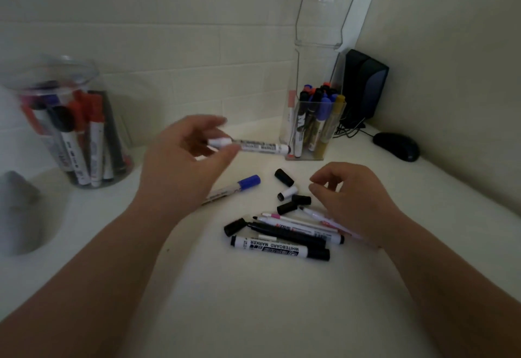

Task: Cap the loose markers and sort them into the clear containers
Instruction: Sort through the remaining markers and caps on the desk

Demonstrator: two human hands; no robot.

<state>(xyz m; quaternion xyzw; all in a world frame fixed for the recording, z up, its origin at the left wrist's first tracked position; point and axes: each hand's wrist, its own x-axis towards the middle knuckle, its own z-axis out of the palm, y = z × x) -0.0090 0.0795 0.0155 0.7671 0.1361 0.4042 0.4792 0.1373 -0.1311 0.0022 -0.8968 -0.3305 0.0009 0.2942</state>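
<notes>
Through the head camera, the job looks to me about half done: the round jar (70, 121) at my left already stands full of red and black markers, and the square container (310, 132) at the back right holds blue, black and yellow ones. My left hand (186, 154) pinches a white marker (262, 146) by one end, lifted off the table (253, 315), its far end pointing at the square container and close to it; it looks capped, though blur keeps me from being sure. My right hand (352, 197) hovers over the loose caps (293, 198) with fingers loosely curled, and I see nothing held in it. Left to do, as I judge it: a blue-capped marker (242, 185) lies alone beside my left wrist, several black caps and one white lie scattered, and the pile (282, 236) below my right hand has at least one black marker with its tip bare, plus a capped whiteboard marker and thin pink pens. For room, the near table gives me open space for both forearms. The walls close in at the back and right, a mouse (396, 146) and speaker (363, 84) crowd that corner, and a tall clear holder (324, 19) rises right behind the square container, so I would come at its mouth from the front.
</notes>
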